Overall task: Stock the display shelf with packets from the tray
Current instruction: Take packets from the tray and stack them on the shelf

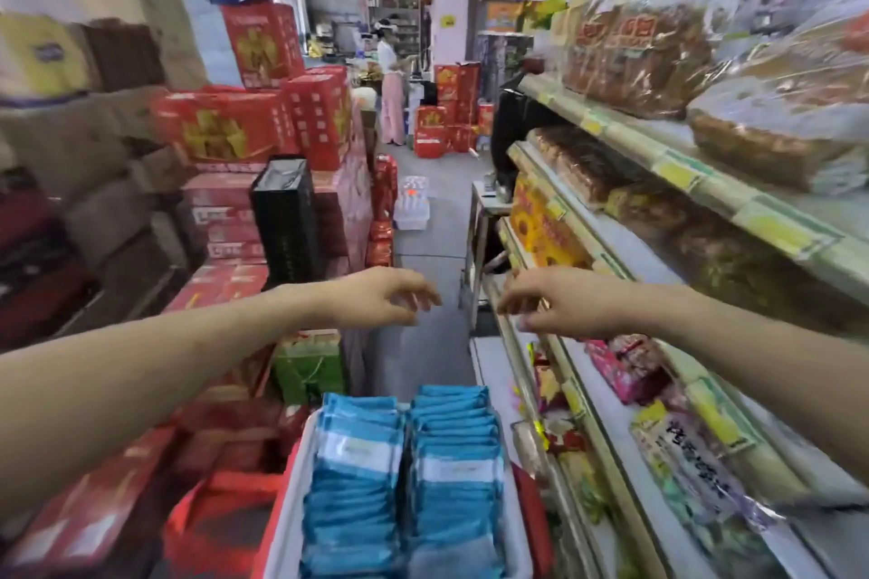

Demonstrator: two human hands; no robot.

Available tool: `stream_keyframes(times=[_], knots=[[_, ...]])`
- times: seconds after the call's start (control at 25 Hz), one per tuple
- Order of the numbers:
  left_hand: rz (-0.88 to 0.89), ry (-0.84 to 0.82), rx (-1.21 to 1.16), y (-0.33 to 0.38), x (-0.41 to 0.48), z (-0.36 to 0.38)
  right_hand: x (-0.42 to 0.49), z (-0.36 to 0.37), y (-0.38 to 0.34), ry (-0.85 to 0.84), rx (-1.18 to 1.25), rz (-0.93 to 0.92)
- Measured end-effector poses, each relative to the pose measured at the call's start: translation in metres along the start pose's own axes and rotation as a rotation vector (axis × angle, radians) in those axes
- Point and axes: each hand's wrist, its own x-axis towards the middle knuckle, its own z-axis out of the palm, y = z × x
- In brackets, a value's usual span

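Observation:
A white tray (pixel 288 503) sits low in the middle of the view, packed with two rows of blue packets (pixel 404 465) standing on edge. The display shelf (pixel 625 414) runs along the right side in several tiers. My left hand (pixel 381 296) is stretched out above and beyond the tray, fingers apart and curled down, holding nothing. Level with it, my right hand (pixel 559 301) hovers at the front edge of a middle shelf tier, fingers loosely spread and empty. Both hands are well clear of the packets.
Red gift boxes (pixel 225 127) and brown cartons (pixel 94 183) are stacked along the left. A black box (pixel 287 212) and a green box (pixel 310 367) stand near the tray. Bagged bread (pixel 639 52) fills the upper shelves. A person (pixel 392 85) stands far down the narrow aisle.

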Motion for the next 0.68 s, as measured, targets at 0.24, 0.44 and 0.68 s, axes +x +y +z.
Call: stream_keyframes(times=[0.24, 0.44, 0.68], knots=[[-0.206, -0.232, 0.087, -0.081, -0.094, 0.101, 0.018, 0.154, -0.034, -0.333, 0.118, -0.069], [-0.198, -0.235, 0.212, -0.090, -0.099, 0.151, 0.012, 0.213, -0.039, -0.289, 0.095, -0.099], [-0.223, -0.199, 0.359, -0.093, -0.088, 0.161, 0.000, 0.231, -0.033, 0.014, 0.062, -0.098]])
